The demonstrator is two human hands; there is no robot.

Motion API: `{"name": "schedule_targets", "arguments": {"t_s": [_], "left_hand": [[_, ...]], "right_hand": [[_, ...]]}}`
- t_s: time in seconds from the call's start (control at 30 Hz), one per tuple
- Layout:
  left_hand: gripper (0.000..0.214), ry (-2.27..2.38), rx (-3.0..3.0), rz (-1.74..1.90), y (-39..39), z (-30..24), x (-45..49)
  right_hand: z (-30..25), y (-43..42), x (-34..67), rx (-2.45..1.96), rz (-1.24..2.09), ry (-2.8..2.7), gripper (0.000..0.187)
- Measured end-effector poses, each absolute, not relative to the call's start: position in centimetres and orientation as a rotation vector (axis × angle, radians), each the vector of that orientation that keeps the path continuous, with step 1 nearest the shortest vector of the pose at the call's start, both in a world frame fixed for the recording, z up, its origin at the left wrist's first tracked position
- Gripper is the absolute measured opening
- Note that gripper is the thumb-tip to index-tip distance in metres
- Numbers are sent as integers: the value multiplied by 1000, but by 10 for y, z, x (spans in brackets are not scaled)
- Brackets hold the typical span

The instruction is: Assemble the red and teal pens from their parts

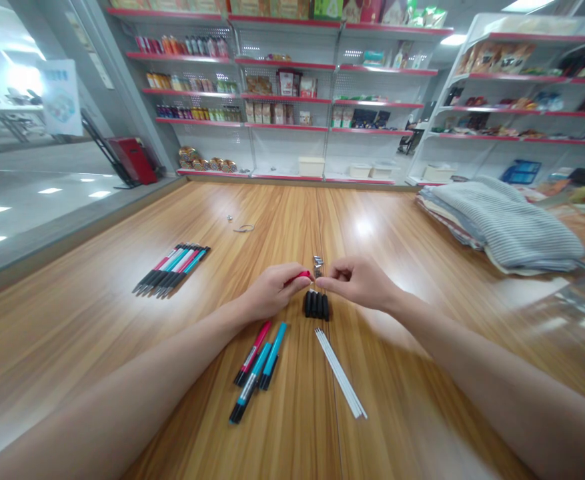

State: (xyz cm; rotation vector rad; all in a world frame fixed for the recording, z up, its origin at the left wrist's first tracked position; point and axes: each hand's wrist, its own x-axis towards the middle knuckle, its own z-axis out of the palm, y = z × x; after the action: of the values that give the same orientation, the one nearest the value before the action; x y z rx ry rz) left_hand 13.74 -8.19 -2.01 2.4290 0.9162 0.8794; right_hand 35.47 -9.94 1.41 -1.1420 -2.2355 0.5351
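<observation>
My left hand point(278, 288) is closed round a red pen barrel point(304, 274), mostly hidden by the fingers. Close by its open end, my right hand point(357, 283) pinches thumb against finger; whatever it holds is too small to make out. Just beyond the fingertips lie small silver metal pen tips point(318, 261). Several black rubber grips point(317, 305) sit side by side below the hands. Nearer me are two blue pen barrels point(273, 357) and a red one point(252, 353). To their right rests a bundle of white ink refills point(341, 373).
A row of several pens point(172, 270) lies at left on the wooden table point(397, 400). A small curled item point(243, 228) and a tiny metal piece point(229, 218) are farther back. Folded striped cloth point(507, 217) is piled at right. Stocked shelves point(285, 63) stand behind.
</observation>
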Motion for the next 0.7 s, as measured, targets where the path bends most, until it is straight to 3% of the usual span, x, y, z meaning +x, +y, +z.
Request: {"name": "schedule_targets", "arguments": {"t_s": [0.1,0.27,0.7], "left_hand": [[36,924,2407,896,-83,-19,138],[36,922,2389,921,-85,-17,139],[35,900,2417,870,-83,-19,137]], "right_hand": [[33,-107,355,-1217,941,-2537,45],[35,-121,350,-1403,1181,-2928,42],[39,-151,333,-1270,769,-2926,12]]}}
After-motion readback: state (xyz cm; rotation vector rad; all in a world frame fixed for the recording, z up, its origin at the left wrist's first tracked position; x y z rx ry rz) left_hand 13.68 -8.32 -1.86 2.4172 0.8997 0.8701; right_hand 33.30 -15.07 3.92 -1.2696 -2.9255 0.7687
